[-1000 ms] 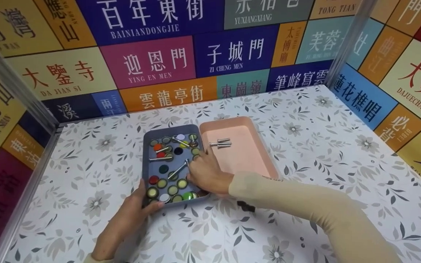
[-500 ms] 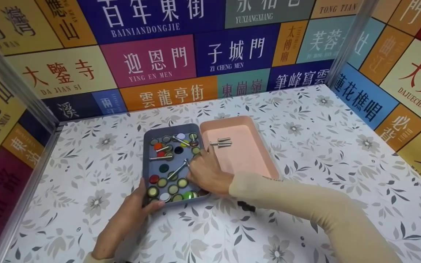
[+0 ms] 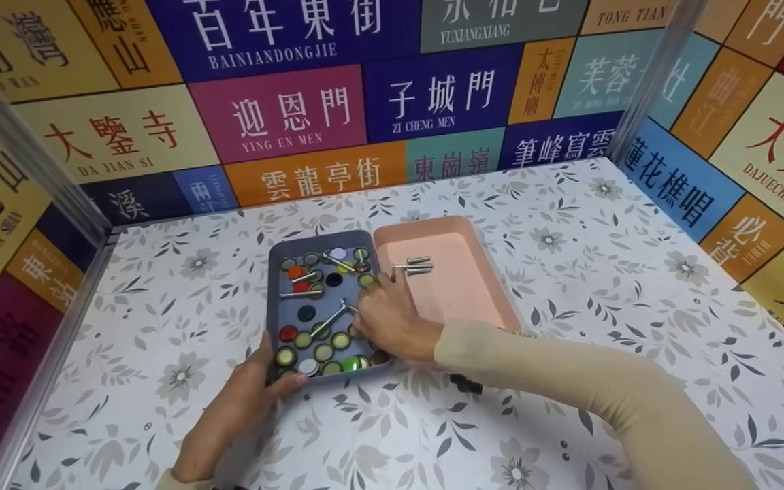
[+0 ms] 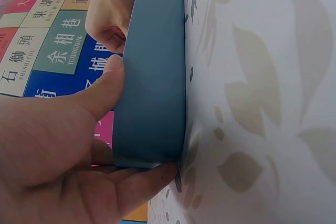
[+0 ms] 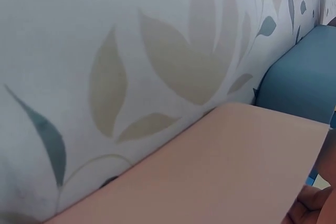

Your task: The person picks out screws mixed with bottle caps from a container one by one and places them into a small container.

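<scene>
In the head view, my left hand (image 3: 246, 388) holds the near left corner of a blue-grey tray (image 3: 273, 272), thumb on the rim and fingers along the outer wall; the left wrist view shows this close up. Bottle caps (image 3: 324, 352) in several colours and several silver bolts (image 3: 302, 294) lie in the tray. My right hand (image 3: 392, 316) is over the tray's right side with curled fingers. A slanting bolt (image 3: 327, 322) reaches its fingertips, which are hidden underneath; I cannot tell whether they grip it.
A pink tray (image 3: 456, 299) lies against the blue-grey one on its right, with several bolts (image 3: 419, 269) near its left side. Panels with Chinese lettering (image 3: 290, 112) wall the back and sides of the floral-covered table (image 3: 569, 272).
My right hand has shifted slightly to the right over the blue-grey tray. The left hand keeps its hold on the corner, and the bolts in the pink tray look the same.
</scene>
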Demonstrator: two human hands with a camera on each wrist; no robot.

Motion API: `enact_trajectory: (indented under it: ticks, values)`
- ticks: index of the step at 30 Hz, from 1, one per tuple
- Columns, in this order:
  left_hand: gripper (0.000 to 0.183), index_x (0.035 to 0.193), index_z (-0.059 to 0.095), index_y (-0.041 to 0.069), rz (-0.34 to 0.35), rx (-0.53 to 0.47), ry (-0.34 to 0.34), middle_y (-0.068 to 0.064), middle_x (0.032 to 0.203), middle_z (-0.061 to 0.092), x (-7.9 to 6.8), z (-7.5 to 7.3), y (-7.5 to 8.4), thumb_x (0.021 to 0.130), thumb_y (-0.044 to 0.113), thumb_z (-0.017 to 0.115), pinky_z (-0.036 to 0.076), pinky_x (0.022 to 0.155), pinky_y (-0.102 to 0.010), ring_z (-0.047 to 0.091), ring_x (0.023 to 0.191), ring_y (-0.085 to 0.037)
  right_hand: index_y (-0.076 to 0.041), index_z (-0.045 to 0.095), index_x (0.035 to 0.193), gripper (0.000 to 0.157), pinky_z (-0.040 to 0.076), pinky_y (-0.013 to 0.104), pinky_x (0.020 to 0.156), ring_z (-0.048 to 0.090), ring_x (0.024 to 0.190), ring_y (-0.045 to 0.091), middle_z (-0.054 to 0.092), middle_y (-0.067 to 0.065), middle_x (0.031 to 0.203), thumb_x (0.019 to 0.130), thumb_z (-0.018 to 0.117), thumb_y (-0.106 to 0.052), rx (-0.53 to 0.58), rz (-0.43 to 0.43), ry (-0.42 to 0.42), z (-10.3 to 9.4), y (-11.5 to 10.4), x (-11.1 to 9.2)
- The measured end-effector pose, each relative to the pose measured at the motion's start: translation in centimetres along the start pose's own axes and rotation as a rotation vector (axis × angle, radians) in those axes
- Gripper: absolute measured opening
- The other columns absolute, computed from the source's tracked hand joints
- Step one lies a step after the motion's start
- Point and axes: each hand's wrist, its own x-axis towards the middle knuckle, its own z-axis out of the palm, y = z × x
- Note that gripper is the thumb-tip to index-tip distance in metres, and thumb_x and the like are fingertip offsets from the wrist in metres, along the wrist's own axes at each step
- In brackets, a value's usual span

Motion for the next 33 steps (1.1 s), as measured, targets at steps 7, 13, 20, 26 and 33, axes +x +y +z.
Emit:
enact_trajectory:
  ticks: [7, 13, 20, 26, 33]
  values:
    - [0.107, 0.16, -0.006, 0.004, -0.009, -0.005, -0.001, -0.02, 0.165, 0.025, 0.2, 0.0, 0.0, 0.093, 0.039, 0.07, 0.016, 0.126, -0.053, 0.025, 0.153, -0.035, -0.008, 0.071, 0.077, 0.024, 0.039, 0.043, 0.088, 0.058, 0.088, 0.024, 0.074, 0.005, 0.091, 0.091, 0.067, -0.026, -0.015, 0.002, 0.019, 0.0, 0.4, -0.1]
    - [0.105, 0.16, -0.004, 0.003, 0.016, -0.005, 0.002, -0.021, 0.163, 0.029, 0.1, -0.1, -0.1, 0.093, 0.038, 0.07, 0.019, 0.125, -0.055, 0.028, 0.152, -0.036, -0.01, 0.076, 0.085, 0.012, 0.039, 0.045, 0.09, 0.058, 0.094, 0.025, 0.074, 0.003, 0.095, 0.078, 0.079, -0.02, 0.01, -0.008, 0.006, 0.0, 1.1, -0.3]
    - [0.103, 0.16, -0.001, 0.002, 0.057, -0.005, 0.003, -0.021, 0.161, 0.033, 0.0, 0.0, -0.3, 0.093, 0.037, 0.069, 0.023, 0.124, -0.056, 0.032, 0.15, -0.036, -0.009, 0.072, 0.096, 0.025, 0.037, 0.046, 0.093, 0.055, 0.098, 0.025, 0.071, 0.006, 0.099, 0.076, 0.082, -0.022, 0.053, 0.007, -0.028, 0.0, 1.6, -0.5]
    - [0.103, 0.16, -0.002, 0.002, 0.059, -0.003, 0.013, -0.022, 0.161, 0.034, 0.0, 0.1, -0.4, 0.093, 0.036, 0.069, 0.024, 0.124, -0.056, 0.034, 0.149, -0.037, -0.008, 0.068, 0.103, 0.036, 0.039, 0.045, 0.096, 0.054, 0.103, 0.025, 0.068, 0.007, 0.103, 0.076, 0.085, -0.026, 0.105, -0.009, -0.001, 0.3, 2.0, -0.8]
    - [0.103, 0.161, 0.0, 0.006, 0.075, -0.014, 0.018, -0.019, 0.159, 0.039, 0.0, 0.1, -0.4, 0.092, 0.035, 0.07, 0.024, 0.124, -0.055, 0.037, 0.148, -0.035, -0.009, 0.067, 0.099, 0.034, 0.041, 0.041, 0.093, 0.053, 0.097, 0.023, 0.066, 0.005, 0.1, 0.076, 0.086, -0.025, 0.124, -0.026, 0.061, 0.4, 2.3, -0.9]
